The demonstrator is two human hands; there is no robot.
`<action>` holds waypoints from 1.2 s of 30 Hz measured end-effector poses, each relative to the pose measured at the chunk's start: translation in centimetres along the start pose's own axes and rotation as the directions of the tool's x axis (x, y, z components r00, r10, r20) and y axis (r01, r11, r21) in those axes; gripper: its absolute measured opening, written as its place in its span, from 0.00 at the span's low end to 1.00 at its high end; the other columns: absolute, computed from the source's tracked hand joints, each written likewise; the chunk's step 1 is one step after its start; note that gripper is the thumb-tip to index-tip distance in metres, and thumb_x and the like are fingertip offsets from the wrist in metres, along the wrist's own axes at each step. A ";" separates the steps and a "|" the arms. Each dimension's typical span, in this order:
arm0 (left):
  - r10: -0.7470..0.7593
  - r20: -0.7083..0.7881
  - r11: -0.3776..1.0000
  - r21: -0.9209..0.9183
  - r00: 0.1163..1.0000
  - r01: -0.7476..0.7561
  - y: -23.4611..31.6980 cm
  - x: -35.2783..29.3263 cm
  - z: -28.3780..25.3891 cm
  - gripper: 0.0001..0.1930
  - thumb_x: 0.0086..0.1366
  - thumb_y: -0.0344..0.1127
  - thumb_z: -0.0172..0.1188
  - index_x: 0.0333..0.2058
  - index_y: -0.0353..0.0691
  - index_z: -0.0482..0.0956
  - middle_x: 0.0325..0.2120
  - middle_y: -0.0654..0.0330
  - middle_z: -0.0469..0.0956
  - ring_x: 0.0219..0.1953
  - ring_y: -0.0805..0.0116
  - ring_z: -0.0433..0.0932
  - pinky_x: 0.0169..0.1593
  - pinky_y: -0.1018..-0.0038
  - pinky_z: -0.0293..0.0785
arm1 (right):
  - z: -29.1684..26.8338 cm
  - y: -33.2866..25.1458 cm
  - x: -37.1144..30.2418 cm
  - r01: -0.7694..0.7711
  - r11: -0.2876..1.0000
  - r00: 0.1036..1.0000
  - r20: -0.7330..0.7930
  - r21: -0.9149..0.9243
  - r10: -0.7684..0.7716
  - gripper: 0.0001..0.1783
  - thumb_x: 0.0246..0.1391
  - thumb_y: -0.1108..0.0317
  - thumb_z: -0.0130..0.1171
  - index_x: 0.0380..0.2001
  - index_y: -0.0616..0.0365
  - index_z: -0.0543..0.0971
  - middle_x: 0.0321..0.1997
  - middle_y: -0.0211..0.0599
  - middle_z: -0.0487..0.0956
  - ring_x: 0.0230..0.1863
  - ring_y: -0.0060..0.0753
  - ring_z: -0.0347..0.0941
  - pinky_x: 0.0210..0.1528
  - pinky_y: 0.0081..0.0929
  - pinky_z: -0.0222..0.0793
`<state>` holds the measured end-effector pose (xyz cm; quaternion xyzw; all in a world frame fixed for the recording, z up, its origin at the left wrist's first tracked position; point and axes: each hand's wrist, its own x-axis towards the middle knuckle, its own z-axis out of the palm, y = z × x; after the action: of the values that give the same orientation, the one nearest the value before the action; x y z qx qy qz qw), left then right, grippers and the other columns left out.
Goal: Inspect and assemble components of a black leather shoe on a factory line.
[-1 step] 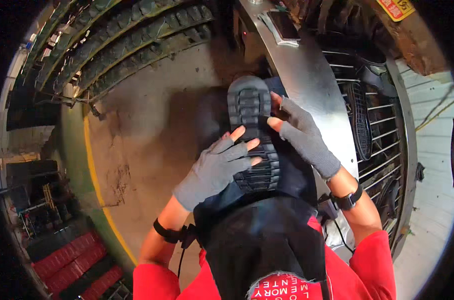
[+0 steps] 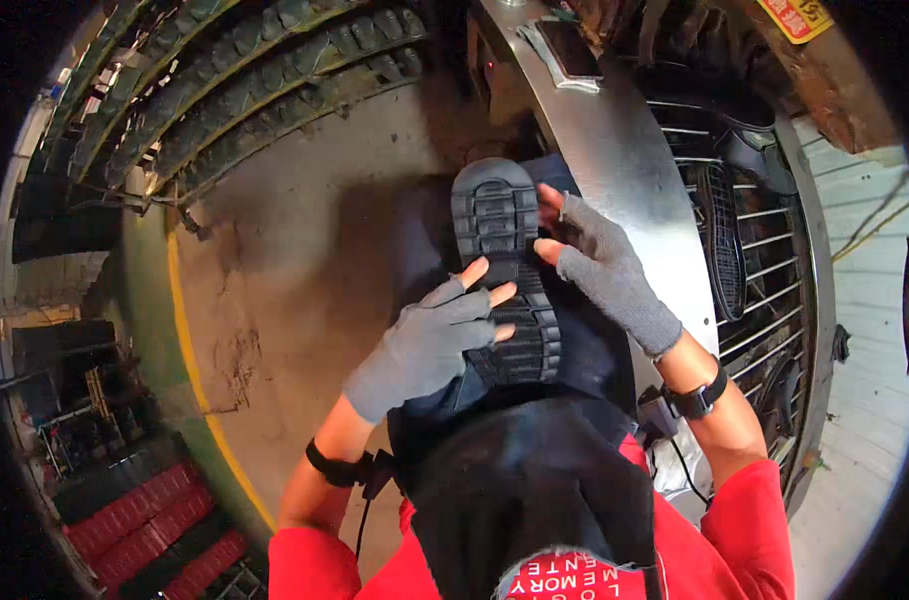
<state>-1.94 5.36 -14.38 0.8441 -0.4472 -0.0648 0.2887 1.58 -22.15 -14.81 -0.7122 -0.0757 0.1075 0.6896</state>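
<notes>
Grey-gloved left grip (image 2: 424, 340) has shifted slightly left and near with the upturned black ridged rubber sole (image 2: 495, 205) over the dark-clothed lap (image 2: 596, 335); fingers (image 2: 475, 270) spread wide. Grey-gloved right grip (image 2: 609, 265) adjoins the sole's right edge; grasp cannot be determined. Right: shiny metal table (image 2: 634, 150).
</notes>
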 end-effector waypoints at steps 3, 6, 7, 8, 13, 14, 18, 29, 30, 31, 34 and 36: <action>-0.338 -0.335 0.834 -0.540 0.880 0.115 -0.6 0.2 -2.8 0.22 0.69 0.28 0.60 0.61 0.37 0.79 0.62 0.55 0.79 0.70 0.57 0.72 0.72 0.61 0.66 | -1.1 -1.4 1.3 -0.120 0.987 0.993 -0.021 -0.105 0.118 0.36 0.67 0.58 0.65 0.72 0.65 0.69 0.59 0.39 0.80 0.54 0.22 0.77 0.55 0.21 0.75; -0.592 -0.439 0.736 -0.637 0.676 0.230 -2.7 6.0 -3.5 0.35 0.66 0.35 0.70 0.70 0.37 0.69 0.60 0.55 0.80 0.65 0.64 0.75 0.69 0.67 0.68 | -0.6 -4.1 5.1 -0.172 0.971 0.985 -0.043 -0.167 0.167 0.34 0.67 0.58 0.66 0.69 0.65 0.72 0.49 0.34 0.82 0.46 0.20 0.78 0.47 0.22 0.76; -0.615 -0.252 0.622 -0.738 0.747 0.263 -4.0 7.3 -2.9 0.38 0.65 0.35 0.71 0.71 0.38 0.67 0.60 0.55 0.79 0.64 0.66 0.75 0.68 0.69 0.69 | -1.0 -3.7 5.9 -0.196 0.953 0.979 0.015 -0.231 0.206 0.28 0.66 0.60 0.66 0.63 0.66 0.78 0.43 0.33 0.83 0.43 0.21 0.77 0.43 0.22 0.75; -0.600 -0.066 0.500 -0.808 0.797 0.310 -5.3 7.7 -2.2 0.40 0.64 0.36 0.73 0.73 0.38 0.65 0.60 0.55 0.79 0.62 0.67 0.75 0.67 0.71 0.69 | -0.7 -3.5 5.8 -0.190 0.954 0.980 0.019 -0.233 0.200 0.28 0.66 0.60 0.66 0.63 0.66 0.78 0.43 0.33 0.83 0.43 0.21 0.77 0.43 0.22 0.75; -0.503 -0.271 0.781 -0.550 0.821 0.297 -2.8 5.5 -1.5 0.41 0.62 0.41 0.75 0.71 0.39 0.68 0.61 0.53 0.76 0.64 0.61 0.74 0.69 0.66 0.68 | -0.1 -2.5 3.5 0.098 0.946 0.995 0.045 -0.308 -0.088 0.18 0.65 0.62 0.66 0.51 0.65 0.85 0.38 0.35 0.80 0.41 0.26 0.74 0.46 0.26 0.71; -0.511 -0.267 0.776 -0.552 0.817 0.306 -2.4 5.1 -1.8 0.41 0.62 0.41 0.75 0.71 0.39 0.68 0.61 0.53 0.76 0.64 0.61 0.74 0.69 0.66 0.68 | 0.2 -3.1 3.3 0.125 0.934 0.992 0.045 -0.334 -0.116 0.18 0.64 0.63 0.67 0.51 0.64 0.85 0.37 0.35 0.78 0.40 0.27 0.74 0.48 0.26 0.70; -0.440 -0.208 0.855 -0.393 0.874 0.337 1.5 3.2 -4.6 0.39 0.56 0.52 0.76 0.63 0.40 0.77 0.60 0.50 0.75 0.68 0.45 0.67 0.73 0.53 0.61 | -0.2 -9.3 0.6 -0.011 0.940 0.977 0.198 -0.342 0.084 0.30 0.54 0.58 0.73 0.57 0.61 0.82 0.40 0.36 0.77 0.46 0.34 0.74 0.53 0.32 0.69; -0.482 -0.241 0.787 -0.543 0.842 0.295 0.6 3.7 -3.8 0.30 0.51 0.40 0.79 0.54 0.41 0.82 0.43 0.54 0.75 0.45 0.52 0.73 0.52 0.62 0.73 | 0.3 -6.8 0.1 -0.321 0.919 0.945 0.140 0.227 0.295 0.32 0.40 0.65 0.84 0.47 0.53 0.76 0.47 0.28 0.75 0.60 0.31 0.68 0.64 0.31 0.61; -0.548 -0.256 0.752 -0.568 0.796 0.335 0.1 4.2 -3.5 0.32 0.53 0.38 0.77 0.57 0.39 0.80 0.45 0.53 0.76 0.46 0.52 0.73 0.52 0.62 0.73 | 0.6 -6.2 0.6 -0.331 0.915 0.942 0.148 0.233 0.302 0.32 0.40 0.65 0.84 0.47 0.53 0.76 0.47 0.28 0.75 0.60 0.31 0.68 0.64 0.31 0.61; -0.552 -0.250 0.746 -0.575 0.796 0.337 -0.2 4.9 -3.3 0.32 0.53 0.38 0.77 0.57 0.39 0.80 0.45 0.53 0.76 0.46 0.52 0.73 0.52 0.62 0.73 | 0.6 -5.8 1.2 -0.383 0.873 0.924 0.118 0.301 0.364 0.30 0.43 0.66 0.82 0.47 0.54 0.76 0.49 0.29 0.74 0.60 0.29 0.67 0.64 0.29 0.61; -0.656 -0.227 0.657 -0.642 0.720 0.395 -1.3 6.2 -2.8 0.34 0.56 0.38 0.75 0.61 0.38 0.76 0.46 0.52 0.77 0.46 0.53 0.73 0.52 0.62 0.73 | 1.3 -5.1 2.8 -0.402 0.850 0.909 0.033 0.340 0.416 0.25 0.49 0.70 0.75 0.49 0.56 0.75 0.52 0.29 0.71 0.56 0.25 0.66 0.62 0.26 0.60; -0.709 -0.181 0.556 -0.739 0.682 0.381 -2.0 6.4 -2.3 0.33 0.56 0.41 0.75 0.61 0.39 0.76 0.47 0.51 0.77 0.46 0.53 0.73 0.52 0.62 0.73 | 1.5 -4.6 3.8 -0.348 0.934 0.936 -0.017 0.083 0.351 0.26 0.50 0.70 0.74 0.51 0.56 0.75 0.47 0.27 0.69 0.52 0.25 0.65 0.60 0.25 0.60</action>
<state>4.15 2.16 -12.65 0.7762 -0.0184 -0.1019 0.6219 5.07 -19.59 -10.41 -0.6883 0.0674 0.2199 0.6880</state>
